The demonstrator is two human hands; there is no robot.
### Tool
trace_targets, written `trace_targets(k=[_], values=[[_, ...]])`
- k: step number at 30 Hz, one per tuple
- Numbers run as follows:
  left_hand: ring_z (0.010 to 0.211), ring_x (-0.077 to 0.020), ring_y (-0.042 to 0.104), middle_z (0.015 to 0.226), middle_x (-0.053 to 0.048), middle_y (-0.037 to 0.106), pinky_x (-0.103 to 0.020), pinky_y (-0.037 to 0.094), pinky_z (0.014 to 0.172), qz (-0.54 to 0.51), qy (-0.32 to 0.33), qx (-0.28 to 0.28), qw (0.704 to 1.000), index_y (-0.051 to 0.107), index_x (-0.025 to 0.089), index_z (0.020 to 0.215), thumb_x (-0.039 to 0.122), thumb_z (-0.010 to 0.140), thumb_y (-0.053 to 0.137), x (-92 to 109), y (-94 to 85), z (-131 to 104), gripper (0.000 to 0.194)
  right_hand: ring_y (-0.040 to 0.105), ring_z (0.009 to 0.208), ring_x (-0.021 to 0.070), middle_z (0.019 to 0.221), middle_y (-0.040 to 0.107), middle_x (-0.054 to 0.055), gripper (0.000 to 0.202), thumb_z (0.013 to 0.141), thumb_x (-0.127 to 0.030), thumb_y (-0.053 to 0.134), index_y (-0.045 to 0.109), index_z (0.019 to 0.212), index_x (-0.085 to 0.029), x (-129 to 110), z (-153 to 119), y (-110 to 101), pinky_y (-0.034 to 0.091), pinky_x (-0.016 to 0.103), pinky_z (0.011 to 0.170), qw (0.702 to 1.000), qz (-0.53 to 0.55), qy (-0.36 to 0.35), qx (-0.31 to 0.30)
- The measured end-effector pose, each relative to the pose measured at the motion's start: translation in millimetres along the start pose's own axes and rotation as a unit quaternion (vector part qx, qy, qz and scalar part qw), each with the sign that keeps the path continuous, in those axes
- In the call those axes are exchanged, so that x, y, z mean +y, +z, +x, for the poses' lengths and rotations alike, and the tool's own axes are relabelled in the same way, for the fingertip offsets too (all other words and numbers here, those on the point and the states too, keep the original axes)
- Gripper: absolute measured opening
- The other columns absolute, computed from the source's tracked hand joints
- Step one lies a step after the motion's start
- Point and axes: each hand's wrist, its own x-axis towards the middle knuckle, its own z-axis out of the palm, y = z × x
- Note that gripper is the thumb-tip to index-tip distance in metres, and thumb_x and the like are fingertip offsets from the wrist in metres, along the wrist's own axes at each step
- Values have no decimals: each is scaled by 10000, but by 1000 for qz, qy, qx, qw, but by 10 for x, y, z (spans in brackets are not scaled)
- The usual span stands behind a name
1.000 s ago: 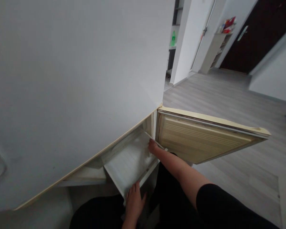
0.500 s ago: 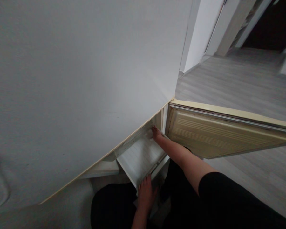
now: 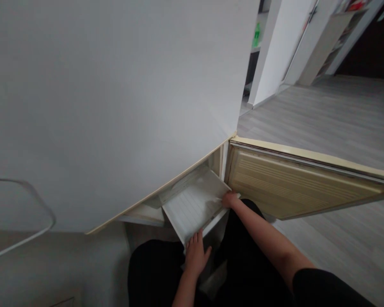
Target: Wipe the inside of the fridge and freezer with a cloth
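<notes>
A white drawer [image 3: 192,200] with a ribbed floor sticks out at a slant from a low, yellowed fridge-like cabinet. My left hand [image 3: 196,256] is at its front left corner, the fingers over the rim and the thumb apart. Around the front right corner my right hand [image 3: 230,199] is closed, with some of its fingers hidden. The cabinet's door [image 3: 307,181], ribbed on its inner side, stands open to the right. Nothing shows inside the drawer.
A large pale upright panel [image 3: 131,106] rises above the cabinet opening. At the left hangs a white cable [image 3: 40,202]. My knees [image 3: 156,273] are close below the drawer. Grey wooden flooring [image 3: 294,115] stretches away at the right, and a green bottle [image 3: 256,35] stands in the background.
My right hand has come back from the drawer's far right side to its front right corner. My left hand stays at the front left corner. The view has shifted slightly.
</notes>
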Motion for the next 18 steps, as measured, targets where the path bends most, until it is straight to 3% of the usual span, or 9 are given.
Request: trace_targets(k=[3, 5, 7, 9, 10, 12, 14, 18], values=[[1355, -340, 514, 1468, -195, 559, -459, 372, 1145, 0, 0, -1, 1000, 399, 85, 1543, 332, 922, 547, 6, -11, -2, 685, 696, 1140, 341, 1119, 743, 240, 344, 959, -217, 482, 762, 1108, -86, -47, -83, -151, 399, 583, 1125, 997, 41, 31, 51], [1360, -342, 510, 1473, -195, 557, -461, 374, 1144, -2, -3, -2, 1000, 392, 88, 1548, 335, 923, 547, 5, -16, -1, 690, 625, 1256, 291, 1292, 673, 229, 457, 1009, -198, 337, 660, 1311, -83, -23, -147, -285, 436, 477, 1118, 984, 79, 20, 161], [1376, -345, 497, 1486, -201, 546, -463, 371, 1148, -5, -5, -3, 1000, 392, 78, 1547, 342, 928, 542, 5, -16, 5, 689, 483, 1407, 269, 1475, 539, 211, 509, 979, -145, 321, 562, 1424, -90, 24, -209, -373, 398, 447, 1166, 938, 130, -29, 319], [1377, -345, 496, 1483, -204, 548, -465, 373, 1147, -7, -6, -2, 1000, 401, 70, 1539, 349, 934, 533, 8, -12, 16, 679, 372, 1480, 274, 1565, 432, 197, 547, 917, -105, 389, 537, 1444, -89, 62, -239, -377, 340, 450, 1215, 905, 158, -65, 389], [1370, -346, 502, 1477, -203, 553, -468, 375, 1144, -6, -7, 0, 1000, 407, 71, 1535, 350, 934, 532, 10, -8, 22, 674, 368, 1479, 275, 1573, 422, 189, 561, 891, -87, 414, 545, 1437, -92, 74, -232, -349, 338, 438, 1218, 912, 158, -66, 374], [1355, -345, 515, 1458, -196, 568, -472, 381, 1137, -5, -11, 3, 1000, 422, 83, 1525, 348, 930, 534, 15, 3, 36, 661, 443, 1424, 264, 1536, 468, 180, 568, 878, -59, 418, 561, 1426, -104, 88, -171, -262, 388, 384, 1178, 951, 140, -29, 276], [1339, -339, 528, 1437, -191, 583, -468, 385, 1131, -4, -10, 7, 1000, 435, 93, 1515, 348, 928, 534, 13, 17, 47, 648, 529, 1346, 261, 1484, 518, 192, 562, 891, -49, 405, 563, 1428, -100, 101, -64, -175, 446, 344, 1109, 969, 135, 12, 206], [1331, -332, 532, 1421, -188, 593, -463, 386, 1125, -4, -7, 13, 1000, 431, 94, 1516, 343, 933, 528, -6, 47, 53, 641, 531, 1358, 270, 1491, 515, 224, 562, 959, -122, 405, 459, 1517, -73, 135, 180, -116, 449, 335, 1091, 976, 139, 55, 159]])
